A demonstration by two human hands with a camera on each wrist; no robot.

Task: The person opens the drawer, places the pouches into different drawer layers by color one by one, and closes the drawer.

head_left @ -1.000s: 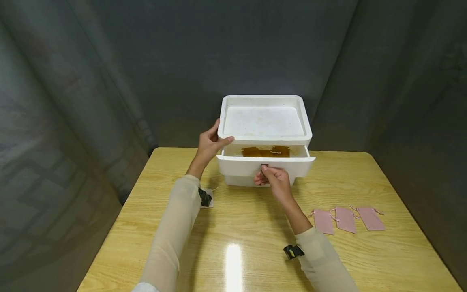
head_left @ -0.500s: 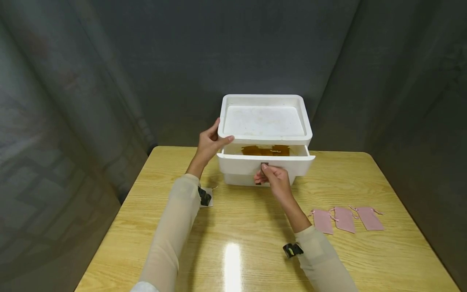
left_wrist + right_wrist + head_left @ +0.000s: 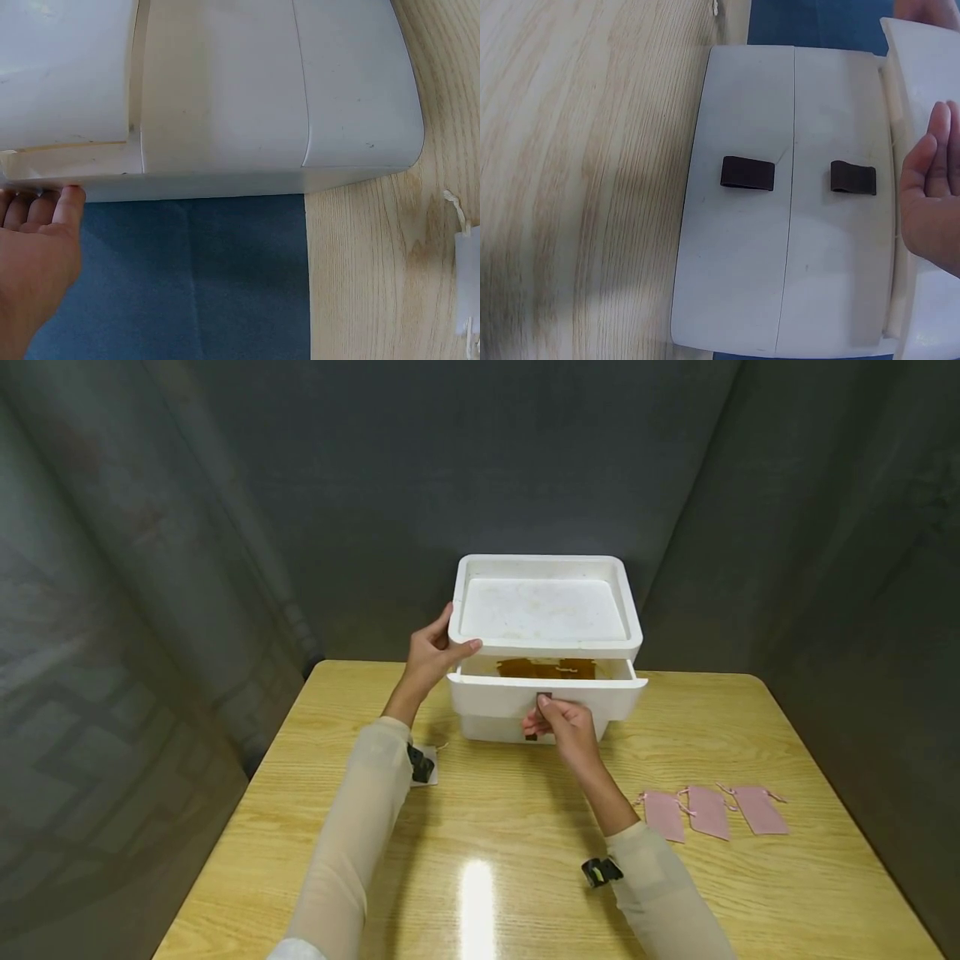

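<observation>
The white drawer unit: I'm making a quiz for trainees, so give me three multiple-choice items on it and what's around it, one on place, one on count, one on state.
1. Where does the left hand rest?
A. on the left side of the white drawer unit
B. flat on the table
C. on a pouch

2. How many pink pouches lie on the table?
A. one
B. three
C. five

3. How is the top drawer?
A. fully shut
B. taken out
C. partly pulled out

Answers: 1 A, the fingers wrap its left edge. 2 B, three lie in a row by the right arm. 3 C, its front stands proud, with the right hand at its dark pull tab.
</observation>
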